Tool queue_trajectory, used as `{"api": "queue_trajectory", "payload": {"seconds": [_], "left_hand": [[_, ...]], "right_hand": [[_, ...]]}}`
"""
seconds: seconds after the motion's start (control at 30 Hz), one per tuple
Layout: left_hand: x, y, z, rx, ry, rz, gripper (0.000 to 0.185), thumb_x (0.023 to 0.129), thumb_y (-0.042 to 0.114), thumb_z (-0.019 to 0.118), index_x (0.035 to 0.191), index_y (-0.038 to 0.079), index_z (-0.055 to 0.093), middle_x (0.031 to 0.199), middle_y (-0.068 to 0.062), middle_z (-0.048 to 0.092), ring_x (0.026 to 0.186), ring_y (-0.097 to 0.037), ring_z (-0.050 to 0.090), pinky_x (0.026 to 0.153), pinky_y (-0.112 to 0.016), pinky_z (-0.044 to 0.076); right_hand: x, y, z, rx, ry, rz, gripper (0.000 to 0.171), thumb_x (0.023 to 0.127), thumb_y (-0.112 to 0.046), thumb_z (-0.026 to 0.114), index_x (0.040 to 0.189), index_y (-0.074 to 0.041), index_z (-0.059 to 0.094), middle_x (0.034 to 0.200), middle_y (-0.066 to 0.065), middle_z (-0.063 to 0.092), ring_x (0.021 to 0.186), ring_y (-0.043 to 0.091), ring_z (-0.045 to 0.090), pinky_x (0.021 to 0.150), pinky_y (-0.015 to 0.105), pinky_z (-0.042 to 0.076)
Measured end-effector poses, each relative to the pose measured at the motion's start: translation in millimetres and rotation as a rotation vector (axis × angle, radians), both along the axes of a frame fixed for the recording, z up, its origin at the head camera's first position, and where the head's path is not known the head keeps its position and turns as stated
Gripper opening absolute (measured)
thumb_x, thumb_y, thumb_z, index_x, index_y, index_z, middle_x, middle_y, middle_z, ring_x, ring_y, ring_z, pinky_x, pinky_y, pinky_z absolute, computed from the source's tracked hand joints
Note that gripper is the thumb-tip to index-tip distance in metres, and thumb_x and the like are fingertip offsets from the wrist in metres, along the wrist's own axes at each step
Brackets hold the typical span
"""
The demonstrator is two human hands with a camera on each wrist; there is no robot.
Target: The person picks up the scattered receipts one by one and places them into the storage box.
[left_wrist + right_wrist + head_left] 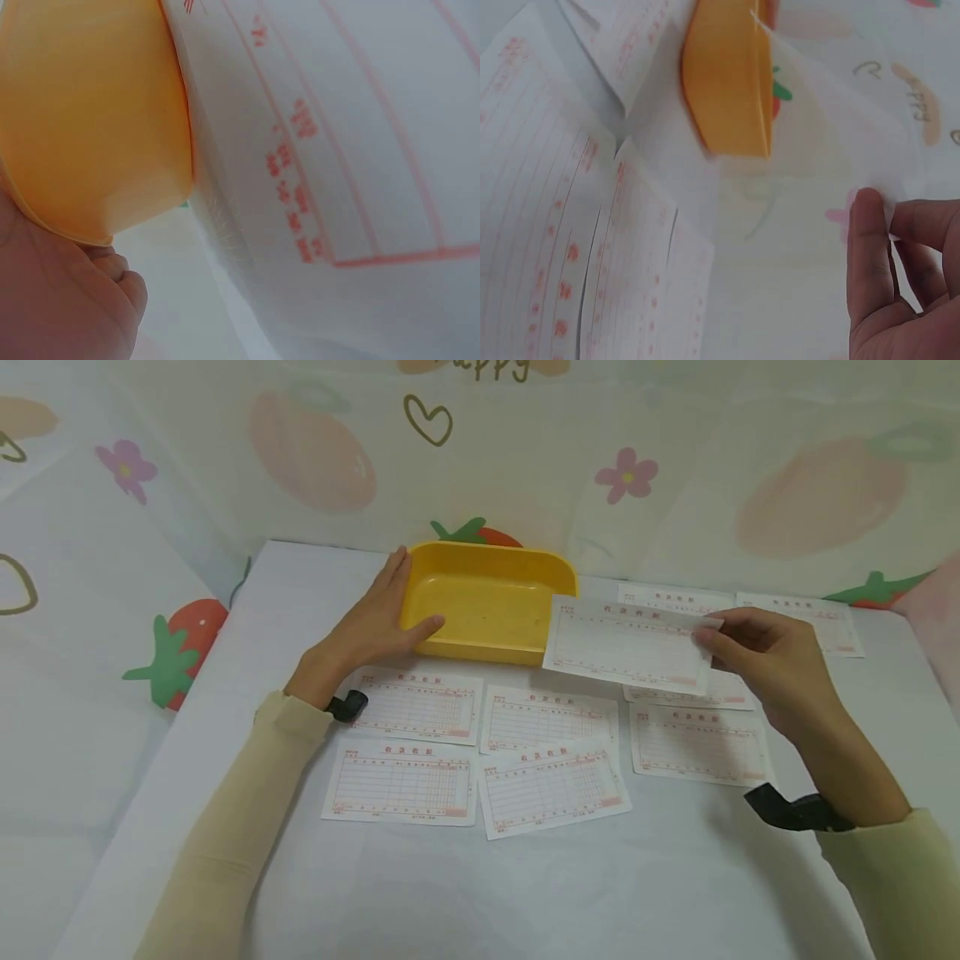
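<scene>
A yellow plastic tray (487, 652) stands at the back of the table. My left hand (367, 614) holds it at its left front corner, fingers along the outer side and thumb over the rim; in the left wrist view the fingertips curl at the rim. My right hand (780, 664) pinches a white receipt slip (626, 647) with red print by its right end, between thumb and fingers. The slip is raised over other slips, its left end overlapping the tray's right side. In the right wrist view this slip (832, 112) looks thin and see-through.
Several receipt slips (401, 781) lie in front of the tray, some overlapping, like the tilted slip (555, 789). More slips (701, 743) lie to the right, partly under the raised one, with another slip (836, 627) at the back right. A patterned cloth (525, 460) hangs behind the table.
</scene>
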State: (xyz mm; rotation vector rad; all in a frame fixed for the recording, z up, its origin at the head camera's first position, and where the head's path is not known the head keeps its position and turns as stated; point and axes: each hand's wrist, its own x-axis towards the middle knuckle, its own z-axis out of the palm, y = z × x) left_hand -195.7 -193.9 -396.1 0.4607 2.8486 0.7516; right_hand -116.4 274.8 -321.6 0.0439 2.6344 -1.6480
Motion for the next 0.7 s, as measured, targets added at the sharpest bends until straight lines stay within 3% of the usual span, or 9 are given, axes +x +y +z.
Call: {"api": "queue_trajectory", "payload": {"seconds": [0.27,0.47,0.7], "left_hand": [[-0.3,-0.5,2.9,-0.011,0.004,-0.001,0.110,0.099,0.066,0.051,0.170,0.009,-0.011,0.180,-0.008,-0.013,0.169,-0.032,0.003,0.137,-0.052,0.014],[-0.4,0.2,3.1,-0.016,0.013,0.005,0.111,0.098,0.067,0.051,0.170,0.009,-0.010,0.181,-0.007,-0.012,0.169,-0.032,0.006,0.137,-0.052,0.015],[-0.9,0.4,2.7,-0.002,0.015,-0.008,0.112,0.098,0.069,0.050,0.170,0.008,-0.010,0.180,-0.009,-0.011,0.169,-0.031,0.002,0.137,-0.051,0.013]], "right_hand": [[-31.4,-42.6,-3.4,0.081,-0.047,0.061,0.039,0.101,-0.031,0.073,0.129,-0.005,0.068,0.106,-0.015,0.068,0.094,0.003,0.069,0.081,0.013,0.060],[-54.9,-72.3,-5.3,0.079,-0.071,0.120,0.039,0.101,-0.027,0.072,0.133,-0.005,0.068,0.118,-0.001,0.070,0.096,0.004,0.070,0.085,0.017,0.062],[-73.4,-104.1,-5.7,0.123,-0.099,0.165,0.037,0.103,-0.025,0.070,0.135,-0.007,0.069,0.130,0.013,0.069,0.101,0.016,0.071,0.089,0.021,0.063]]}}
